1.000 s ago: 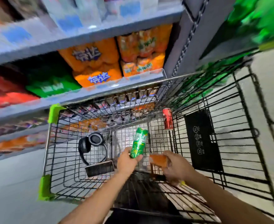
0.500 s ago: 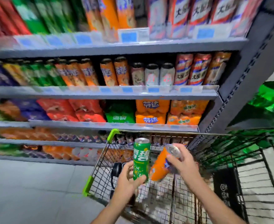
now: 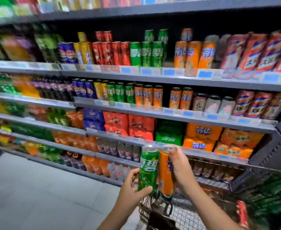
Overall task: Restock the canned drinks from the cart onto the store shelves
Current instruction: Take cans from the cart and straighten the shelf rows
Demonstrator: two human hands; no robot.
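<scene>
Head view, and the left hand [image 3: 131,188] pinches a green can [image 3: 147,170] while the right hand [image 3: 180,170] wraps an orange can [image 3: 165,173], both upright, touching, above the cart [image 3: 186,216]; best carry each far to its matching colour row on the shelves [image 3: 153,112].

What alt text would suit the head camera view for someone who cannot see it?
A person's left hand grips a green can and the right hand an orange can, held upright side by side before store shelves of canned drinks, above a wire cart.
</scene>
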